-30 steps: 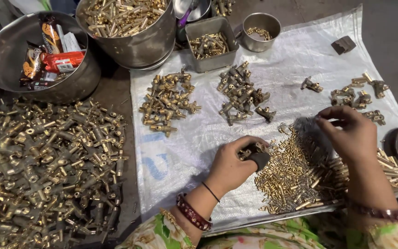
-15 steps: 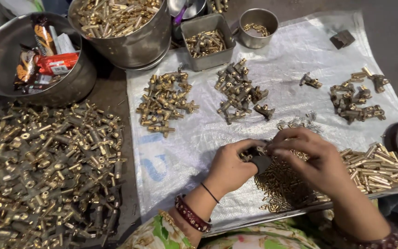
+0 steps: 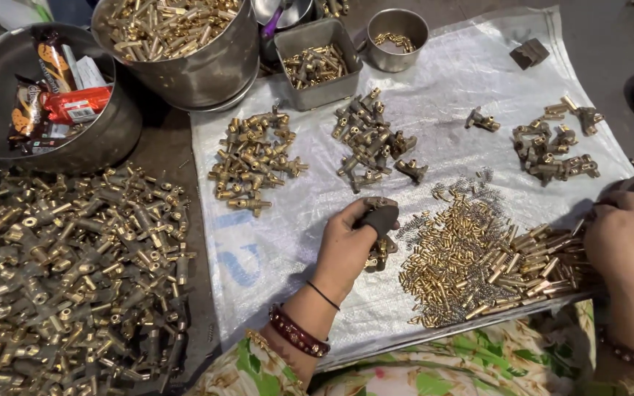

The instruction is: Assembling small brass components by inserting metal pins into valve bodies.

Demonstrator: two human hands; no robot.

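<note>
Fingers of the left hand (image 3: 346,246) curl tightly around a dark block (image 3: 380,216) with a brass fitting (image 3: 379,253) under it, held over the white woven sheet (image 3: 449,95) just left of the heap of small brass pins (image 3: 478,257). At the right end of that heap, the right hand (image 3: 629,253) rests on long brass pins, fingers bent; whether it grips any cannot be told. Beyond the heap lie three clusters of brass fittings (image 3: 252,161).

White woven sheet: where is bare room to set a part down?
Bare patches of the white woven sheet: its upper right between the small round steel cup and dark block, and the lower left beside the left hand. Crowded: the brass pin heap.
</note>
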